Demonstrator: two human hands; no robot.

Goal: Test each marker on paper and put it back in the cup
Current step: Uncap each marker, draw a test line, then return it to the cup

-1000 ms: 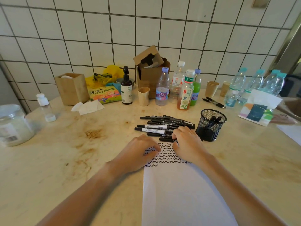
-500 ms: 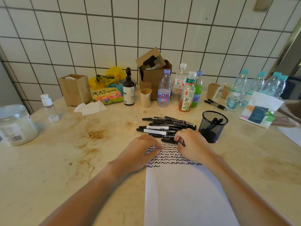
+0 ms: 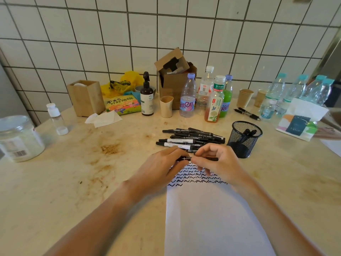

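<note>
The marker (image 3: 200, 159) you are testing lies level between your two hands, raised just above the top of the paper (image 3: 212, 215). Your left hand (image 3: 162, 167) has its fingers closed on the marker's left end, and your right hand (image 3: 219, 161) pinches the barrel just beside it, thumb and forefinger meeting on the black body, with the far end sticking out to the right past your fingers. Whether the cap is on or off, you cannot tell from here. Under your hands, the paper carries several rows of black squiggles across its upper part, and the rest of the sheet is blank. Just beyond your hands lies a pile of black markers (image 3: 191, 139) on the worktop (image 3: 73, 182). To the right of the pile stands the black mesh cup (image 3: 243, 139), upright, with a few markers already in it. Bottles and paper cups line the tiled wall behind.
</note>
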